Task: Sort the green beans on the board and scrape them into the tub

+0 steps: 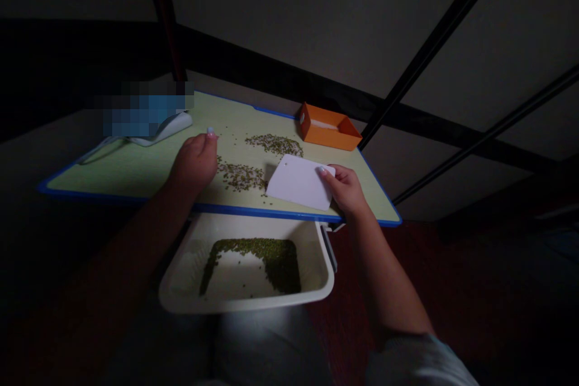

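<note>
My right hand (346,188) grips a flat white scraper (301,182) by its right end, thumb on top. The scraper has a small hole near one corner and is tilted over the table near its front edge. My left hand (196,160) is closed above the table, thumb against the curled fingers; anything inside is hidden. Small green beans (242,177) lie scattered between my hands, and a second patch of beans (275,144) is farther back. Below the table's front edge, a white plastic tub (246,306) holds more green beans (283,262) along its back and right sides.
The pale green tabletop (136,172) has a blue rim. An orange box (332,139) stands at its back right corner. At the back left is a white object (172,128) with a blurred blue screen above. A panelled wall (280,18) rises behind.
</note>
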A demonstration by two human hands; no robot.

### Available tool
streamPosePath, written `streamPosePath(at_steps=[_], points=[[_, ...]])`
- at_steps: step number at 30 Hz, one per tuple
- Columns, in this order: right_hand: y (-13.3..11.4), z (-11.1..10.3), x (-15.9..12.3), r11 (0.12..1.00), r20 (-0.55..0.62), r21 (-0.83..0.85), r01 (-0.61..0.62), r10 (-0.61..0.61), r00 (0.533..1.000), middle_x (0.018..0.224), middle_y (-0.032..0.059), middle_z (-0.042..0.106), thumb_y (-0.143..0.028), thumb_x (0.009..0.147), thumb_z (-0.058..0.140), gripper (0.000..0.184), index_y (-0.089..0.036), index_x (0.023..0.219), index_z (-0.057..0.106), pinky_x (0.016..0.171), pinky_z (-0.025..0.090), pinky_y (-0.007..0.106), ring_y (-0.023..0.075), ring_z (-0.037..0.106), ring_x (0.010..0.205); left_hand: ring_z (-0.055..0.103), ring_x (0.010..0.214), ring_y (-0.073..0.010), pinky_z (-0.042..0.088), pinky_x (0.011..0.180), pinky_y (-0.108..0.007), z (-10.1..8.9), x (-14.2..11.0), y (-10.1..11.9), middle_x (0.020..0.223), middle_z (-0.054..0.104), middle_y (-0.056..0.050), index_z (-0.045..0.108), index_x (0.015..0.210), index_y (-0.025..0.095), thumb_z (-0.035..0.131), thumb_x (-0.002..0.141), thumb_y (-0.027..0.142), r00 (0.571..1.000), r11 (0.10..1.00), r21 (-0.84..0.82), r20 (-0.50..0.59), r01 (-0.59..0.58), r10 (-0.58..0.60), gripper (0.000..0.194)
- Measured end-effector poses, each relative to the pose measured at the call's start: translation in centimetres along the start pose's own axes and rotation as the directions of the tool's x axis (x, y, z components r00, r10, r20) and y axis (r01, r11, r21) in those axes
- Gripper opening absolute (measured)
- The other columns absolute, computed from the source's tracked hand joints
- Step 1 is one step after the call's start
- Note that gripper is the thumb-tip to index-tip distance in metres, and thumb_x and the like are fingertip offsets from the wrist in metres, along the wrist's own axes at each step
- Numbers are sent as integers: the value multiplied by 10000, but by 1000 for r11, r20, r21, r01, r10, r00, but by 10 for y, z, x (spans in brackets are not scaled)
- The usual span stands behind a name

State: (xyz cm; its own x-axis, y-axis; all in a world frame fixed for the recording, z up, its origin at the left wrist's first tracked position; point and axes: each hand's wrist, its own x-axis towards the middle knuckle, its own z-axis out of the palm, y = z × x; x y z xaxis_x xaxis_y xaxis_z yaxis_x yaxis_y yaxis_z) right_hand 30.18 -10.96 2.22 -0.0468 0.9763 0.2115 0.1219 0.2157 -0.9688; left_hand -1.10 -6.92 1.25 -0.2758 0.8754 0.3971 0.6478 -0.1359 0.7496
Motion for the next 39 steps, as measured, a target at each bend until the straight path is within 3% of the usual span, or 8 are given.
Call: streamPosePath(at_steps=[10, 15, 26, 34, 39], points=[[0, -1, 0, 1000, 16, 2, -16, 16, 1000, 566, -33, 555, -729, 615, 839, 587, -192, 664, 607, 447, 315, 227, 95, 438, 488, 604, 1238, -293, 395, 1176, -490, -2, -1, 4, 1179, 711, -199, 634, 957, 193, 281, 978, 414, 1000, 1000, 24, 26, -7, 7, 416], [1, 0, 2, 1000, 8, -4, -12, 12, 1000, 564, -36, 548, -733, 614, 836, 593, -192, 659, 598, 453, 312, 224, 93, 434, 496, 614, 1241, -276, 398, 1175, -442, 0, 2, 0, 1150, 719, -161, 635, 922, 230, 302, 972, 449, 1000, 1000, 15, 21, 12, -12, 401], [1, 5, 4, 999, 26, -40, -7, 8, 1000, 586, -32, 559, -741, 628, 824, 594, -192, 680, 603, 455, 312, 229, 95, 438, 510, 609, 1226, -291, 387, 1197, -493, -1, 0, 1, 1146, 710, -187, 570, 873, 235, 272, 962, 453, 999, 1000, 16, 22, -24, 24, 380], [2, 8, 4, 998, 159, -53, -33, 41, 986, 581, -43, 538, -719, 649, 830, 579, -192, 671, 591, 468, 297, 226, 88, 416, 520, 603, 1228, -284, 388, 1193, -501, 0, 1, 1, 1122, 714, -176, 589, 882, 228, 300, 962, 447, 1000, 1000, 1, 21, -14, 14, 372], [-3, 9, 0, 999, 185, -33, -31, 37, 982, 570, -48, 524, -714, 640, 839, 585, -194, 648, 572, 468, 287, 221, 81, 399, 512, 604, 1217, -285, 392, 1183, -499, -1, 0, 4, 1129, 710, -185, 581, 882, 222, 286, 963, 437, 999, 1000, 16, 31, 10, -10, 375]])
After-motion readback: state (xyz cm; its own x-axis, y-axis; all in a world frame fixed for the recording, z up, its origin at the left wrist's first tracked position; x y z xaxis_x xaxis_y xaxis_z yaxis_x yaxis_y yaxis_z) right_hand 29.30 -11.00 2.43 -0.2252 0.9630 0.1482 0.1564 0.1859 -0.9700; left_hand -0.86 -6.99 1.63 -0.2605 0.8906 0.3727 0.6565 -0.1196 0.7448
